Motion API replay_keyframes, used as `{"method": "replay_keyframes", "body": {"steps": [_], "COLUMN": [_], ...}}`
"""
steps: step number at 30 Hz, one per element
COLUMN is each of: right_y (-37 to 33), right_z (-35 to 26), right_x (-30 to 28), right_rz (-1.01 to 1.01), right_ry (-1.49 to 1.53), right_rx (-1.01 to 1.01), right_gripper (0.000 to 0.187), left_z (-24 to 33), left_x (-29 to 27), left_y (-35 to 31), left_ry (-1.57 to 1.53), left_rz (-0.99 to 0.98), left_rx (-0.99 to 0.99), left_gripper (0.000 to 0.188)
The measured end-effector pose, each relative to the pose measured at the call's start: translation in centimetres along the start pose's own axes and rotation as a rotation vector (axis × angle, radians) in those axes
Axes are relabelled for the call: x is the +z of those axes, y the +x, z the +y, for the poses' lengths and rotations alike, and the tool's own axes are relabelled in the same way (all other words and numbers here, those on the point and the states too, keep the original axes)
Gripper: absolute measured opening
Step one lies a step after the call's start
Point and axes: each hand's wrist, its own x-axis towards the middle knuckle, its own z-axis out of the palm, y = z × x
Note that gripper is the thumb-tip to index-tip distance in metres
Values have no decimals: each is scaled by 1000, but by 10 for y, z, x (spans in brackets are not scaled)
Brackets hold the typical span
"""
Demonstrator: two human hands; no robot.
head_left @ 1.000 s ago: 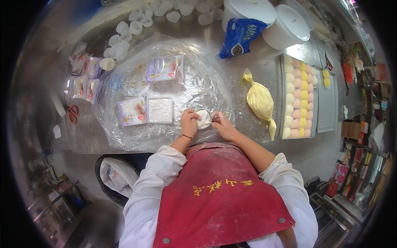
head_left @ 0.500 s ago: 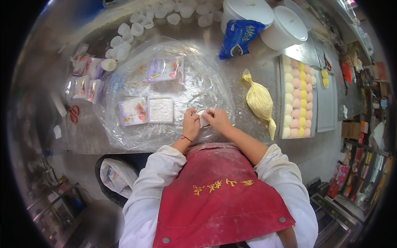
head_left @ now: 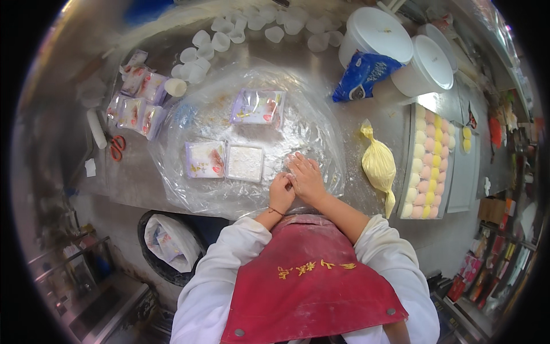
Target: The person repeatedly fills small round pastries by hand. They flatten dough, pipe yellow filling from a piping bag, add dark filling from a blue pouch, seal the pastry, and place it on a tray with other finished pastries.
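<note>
Left hand (head_left: 282,195) is resting half-curled, right hand (head_left: 307,180) is lying flatter; I cannot tell their hold. Light pressure is probably serving best

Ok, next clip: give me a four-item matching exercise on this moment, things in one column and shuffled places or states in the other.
Things
1. Right hand
2. Blue bag
3. Yellow bag
4. Round pieces

Places or states
A. Lined up in white, pink and yellow rows
B. Close up against the left hand
C. Lying at the near side of the white lidded tubs
D. Pinched narrow at both ends, right of the clear plastic sheet

Right pairs: 1-B, 2-C, 3-D, 4-A
</note>
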Motion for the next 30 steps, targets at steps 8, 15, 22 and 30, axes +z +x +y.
{"method": "replay_keyframes", "body": {"steps": [8, 15, 22, 30], "right_y": [9, 15, 16, 37], "right_z": [4, -1, 6, 7], "right_x": [3, -9, -18, -44], "right_rz": [-200, -282, -196, 78], "right_ry": [-139, -18, 170, 735], "right_rx": [-63, 28, 151, 356], "right_gripper": [50, 54, 48, 37], "left_z": [6, -32, -16, 76], "left_x": [-86, -211, -199, -161], "left_y": [49, 263, 294, 178], "left_ry": [94, 783, 1043, -536], "left_rz": [82, 663, 371, -212], "left_rx": [46, -26, -327, -142], "left_gripper": [13, 39, 38, 27]}}
